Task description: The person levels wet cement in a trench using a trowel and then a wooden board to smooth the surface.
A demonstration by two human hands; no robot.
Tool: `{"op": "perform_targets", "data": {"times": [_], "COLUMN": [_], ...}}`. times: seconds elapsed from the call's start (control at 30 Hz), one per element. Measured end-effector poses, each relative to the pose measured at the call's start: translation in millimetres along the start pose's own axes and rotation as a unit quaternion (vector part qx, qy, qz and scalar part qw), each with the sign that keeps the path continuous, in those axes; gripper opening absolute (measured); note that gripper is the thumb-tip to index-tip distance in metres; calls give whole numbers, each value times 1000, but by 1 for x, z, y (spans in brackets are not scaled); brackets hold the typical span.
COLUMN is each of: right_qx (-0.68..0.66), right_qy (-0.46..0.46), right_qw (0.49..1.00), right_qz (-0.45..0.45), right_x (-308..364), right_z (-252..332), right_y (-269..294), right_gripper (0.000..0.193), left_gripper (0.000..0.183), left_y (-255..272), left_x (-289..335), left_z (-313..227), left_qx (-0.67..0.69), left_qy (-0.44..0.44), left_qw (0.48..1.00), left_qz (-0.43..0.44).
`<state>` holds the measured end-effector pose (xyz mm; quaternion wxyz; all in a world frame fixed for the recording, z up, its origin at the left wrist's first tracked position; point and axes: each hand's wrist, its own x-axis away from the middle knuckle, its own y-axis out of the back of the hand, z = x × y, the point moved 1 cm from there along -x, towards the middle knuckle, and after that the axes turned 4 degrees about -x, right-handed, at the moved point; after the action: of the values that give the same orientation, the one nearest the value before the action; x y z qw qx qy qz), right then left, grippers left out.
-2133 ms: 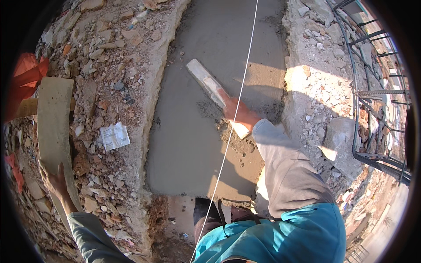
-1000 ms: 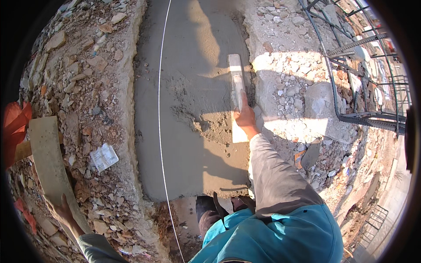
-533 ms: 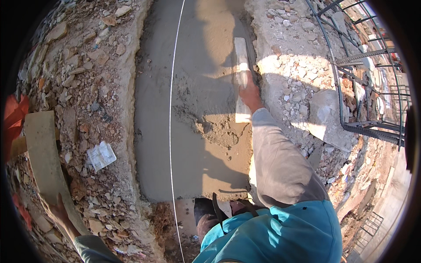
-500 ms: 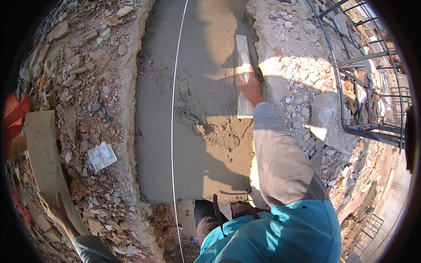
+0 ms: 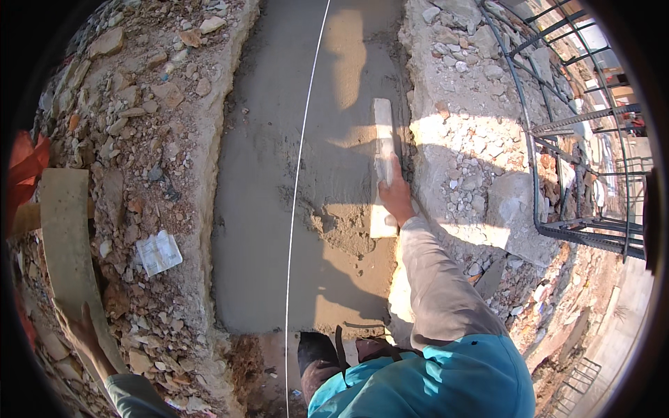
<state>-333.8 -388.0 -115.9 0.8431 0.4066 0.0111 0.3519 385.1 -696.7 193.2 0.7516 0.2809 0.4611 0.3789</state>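
A long, pale hand float (image 5: 382, 167) lies along the right edge of the wet concrete strip (image 5: 254, 258). My right hand (image 5: 396, 197) is closed round the grip on top of it. Rough, lumpy concrete (image 5: 345, 228) shows just left of the float's near end, while the surface farther left looks smooth. On the left bank, my left hand (image 5: 78, 333) rests on the lower part of a long board (image 5: 67, 230), fingers stretched and apart. A taut white string (image 5: 298, 167) runs lengthwise above the concrete.
Broken stones and rubble (image 5: 150, 97) cover the left bank, where a crumpled white wrapper (image 5: 159, 253) lies. Red cloth or sheeting (image 5: 26, 171) is at the far left. On the right bank stands a steel rebar cage (image 5: 540, 167) beside a large stone block (image 5: 519, 216).
My right hand has drawn the float toward me along the right edge of the concrete. My left hand stays on the board. The view has shifted slightly, so the string appears farther right.
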Motion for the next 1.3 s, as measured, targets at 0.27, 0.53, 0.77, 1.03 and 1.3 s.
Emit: {"op": "perform_targets", "data": {"times": [0.27, 0.53, 0.77, 1.03, 1.3], "right_qx": [0, 32, 14, -56, 11], "right_qy": [20, 75, 34, 86, 51], "right_qw": [999, 996, 996, 992, 997], "right_qz": [-42, -34, -84, -70, -53], "right_x": [-103, -267, -281, -167, -232], "right_z": [37, 128, 90, 89, 57], "right_y": [20, -3, 14, -9, 32], "right_gripper": [71, 64, 62, 65, 71], "left_gripper": [78, 75, 74, 76, 73], "left_y": [9, 12, 10, 10, -1], "left_x": [-1, 0, -1, 11, -3], "left_z": [-14, -9, -9, 11, 5], "left_qx": [7, 43, 74, 57, 78], "left_qy": [21, 37, 35, 43, -5], "left_qw": [1000, 998, 995, 996, 997], "left_qz": [-3, 28, 51, 58, 12]}}
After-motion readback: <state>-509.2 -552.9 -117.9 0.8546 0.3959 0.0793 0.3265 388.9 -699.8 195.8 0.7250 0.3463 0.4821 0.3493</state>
